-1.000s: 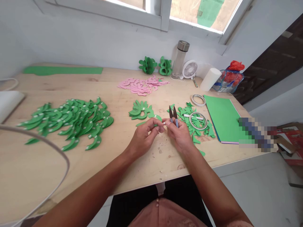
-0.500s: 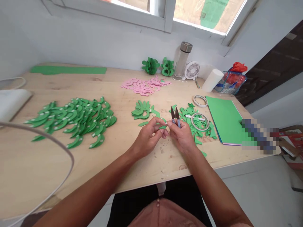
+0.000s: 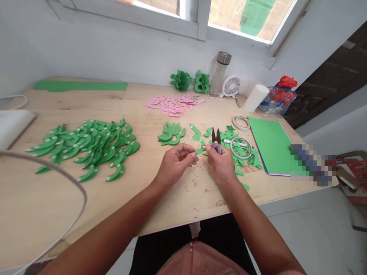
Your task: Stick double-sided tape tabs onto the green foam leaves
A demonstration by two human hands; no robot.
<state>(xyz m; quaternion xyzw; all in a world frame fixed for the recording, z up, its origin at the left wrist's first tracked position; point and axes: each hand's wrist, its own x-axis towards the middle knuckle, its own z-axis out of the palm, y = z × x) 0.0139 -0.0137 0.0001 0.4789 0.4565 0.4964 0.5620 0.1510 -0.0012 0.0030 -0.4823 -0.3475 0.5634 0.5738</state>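
Two bare hands are held close together over the near part of the wooden table (image 3: 160, 202), slightly apart. Curled, with thumb and forefinger nearly meeting, the left hand (image 3: 174, 163) is beside a curved green piece (image 3: 200, 148); I cannot tell whether it grips it. The right hand (image 3: 220, 162) holds scissors (image 3: 219, 148), blades pointing away and parted, and its fingertips pinch a tiny white bit (image 3: 204, 147).

Beyond the left hand are a small green petal stack (image 3: 169, 134) and a curved green strip (image 3: 195, 131); well to its left spreads a heap of green crescents (image 3: 97, 143) with white patches. Past the right hand, one tape roll (image 3: 232, 148) lies on green scraps (image 3: 240, 164), another (image 3: 241, 128) just beyond, with green sheets (image 3: 271, 141) to the right.

Farther back are pink cutouts (image 3: 170, 107), then two green paper flowers (image 3: 181, 81), a glass bottle (image 3: 217, 78) and a white fan (image 3: 231, 85) near the wall (image 3: 114, 53).
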